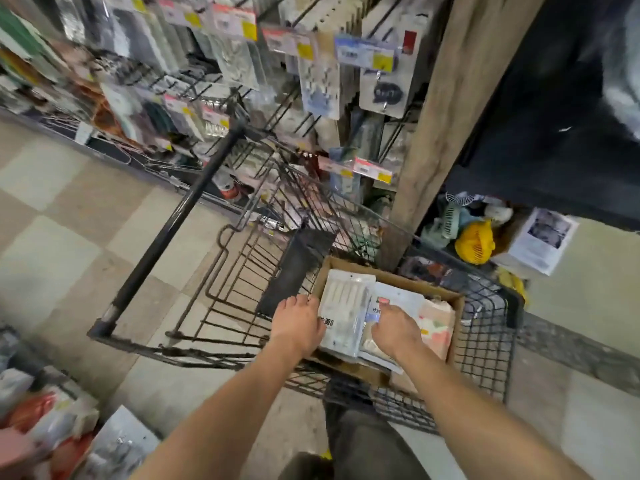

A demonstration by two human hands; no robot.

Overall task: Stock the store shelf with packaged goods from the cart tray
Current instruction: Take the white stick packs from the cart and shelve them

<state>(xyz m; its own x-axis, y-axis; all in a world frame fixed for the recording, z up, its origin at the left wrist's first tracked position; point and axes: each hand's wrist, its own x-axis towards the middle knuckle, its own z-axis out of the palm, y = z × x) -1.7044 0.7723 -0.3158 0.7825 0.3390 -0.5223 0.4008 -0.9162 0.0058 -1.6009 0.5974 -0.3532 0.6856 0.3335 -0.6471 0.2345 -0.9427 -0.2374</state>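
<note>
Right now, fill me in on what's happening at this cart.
A person is leaning over a black wire cart parked at a rack of hanging packaged goods. Both hands are down in a cardboard box of flat packets sitting in the cart. The left hand rests on the box's left edge beside a white packet; the right hand is on a pale blue packet, apparently picking it out. Nothing is lifted clear yet.

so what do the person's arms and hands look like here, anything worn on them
Both forearms are bare up to the frame edge: no sleeves show. The left hand and right hand have no gloves, and I see no watch, ring or bracelet, though the picture is slightly blurred. Nails look short and unpainted.
</note>
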